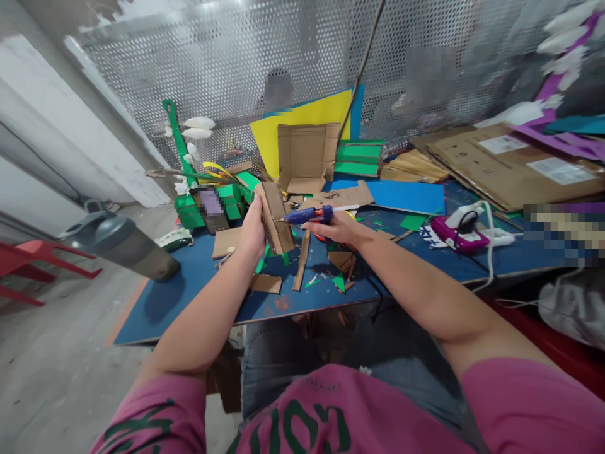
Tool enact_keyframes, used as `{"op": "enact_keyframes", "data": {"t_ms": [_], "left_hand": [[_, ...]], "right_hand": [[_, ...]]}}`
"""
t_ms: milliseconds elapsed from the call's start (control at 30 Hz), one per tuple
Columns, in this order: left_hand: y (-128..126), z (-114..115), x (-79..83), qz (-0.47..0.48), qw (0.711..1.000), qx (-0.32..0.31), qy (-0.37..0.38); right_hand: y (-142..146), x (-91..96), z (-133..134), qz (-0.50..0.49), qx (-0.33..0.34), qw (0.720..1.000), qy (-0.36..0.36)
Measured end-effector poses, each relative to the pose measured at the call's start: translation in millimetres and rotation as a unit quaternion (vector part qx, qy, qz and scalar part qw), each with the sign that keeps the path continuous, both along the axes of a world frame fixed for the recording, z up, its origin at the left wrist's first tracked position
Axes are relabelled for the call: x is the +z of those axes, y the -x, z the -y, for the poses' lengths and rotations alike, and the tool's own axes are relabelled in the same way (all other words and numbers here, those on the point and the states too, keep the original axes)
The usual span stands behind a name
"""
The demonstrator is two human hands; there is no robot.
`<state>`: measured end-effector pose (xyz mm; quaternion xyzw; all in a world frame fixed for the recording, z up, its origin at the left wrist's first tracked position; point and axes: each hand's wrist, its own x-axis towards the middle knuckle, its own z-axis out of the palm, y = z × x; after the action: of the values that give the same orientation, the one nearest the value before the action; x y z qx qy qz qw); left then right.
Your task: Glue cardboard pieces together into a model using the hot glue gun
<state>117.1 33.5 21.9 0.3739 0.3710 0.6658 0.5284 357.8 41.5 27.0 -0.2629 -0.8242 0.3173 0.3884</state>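
My left hand (pixel 254 230) is closed on the left side of a small cardboard box (pixel 276 221), held tilted above the table. In my right hand (pixel 338 228) is a blue glue gun (pixel 309 215) with a white glue stick (pixel 347 207) coming out of its back. The gun's nozzle points left and lies close to the box's right side; whether it touches I cannot tell. Under and around my hands are cardboard strips (pixel 302 261) and green scraps (pixel 339 282).
A grey bottle (pixel 127 243) stands at the left of the blue table (pixel 198 302). An open cardboard box (pixel 307 154) leans at the back before a yellow sheet (pixel 265 139). At the right are a purple power strip (pixel 460 233) with cords and a flat carton (pixel 510 164).
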Motion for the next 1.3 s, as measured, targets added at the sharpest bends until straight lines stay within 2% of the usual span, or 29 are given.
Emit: {"op": "enact_keyframes", "data": {"t_ms": [300, 433, 633, 900, 1100, 1300], "left_hand": [[4.1, -3.8, -3.8, -0.006, 1.0, 0.021, -0.008], [4.3, -4.4, -3.7, -0.003, 1.0, 0.017, 0.002], [5.6, -3.3, -2.2, 0.006, 1.0, 0.012, 0.001], [5.0, -0.9, 0.7, 0.004, 1.0, 0.019, 0.007], [4.8, -1.1, -0.4, 0.007, 1.0, 0.018, 0.009], [4.6, -0.6, -1.3, 0.006, 1.0, 0.021, 0.018]], "right_hand": [[-1.0, -2.1, -5.6, 0.016, 0.02, 0.998, -0.049], [-1.8, -3.6, -6.9, 0.039, 0.035, 0.998, -0.038], [-1.6, -8.2, -10.0, 0.041, 0.023, 0.996, -0.069], [-3.2, -8.9, -10.3, 0.053, 0.054, 0.996, -0.042], [-3.6, -6.1, -7.6, 0.049, 0.032, 0.998, -0.034], [-4.7, -6.3, -4.3, 0.049, 0.048, 0.998, -0.003]]}}
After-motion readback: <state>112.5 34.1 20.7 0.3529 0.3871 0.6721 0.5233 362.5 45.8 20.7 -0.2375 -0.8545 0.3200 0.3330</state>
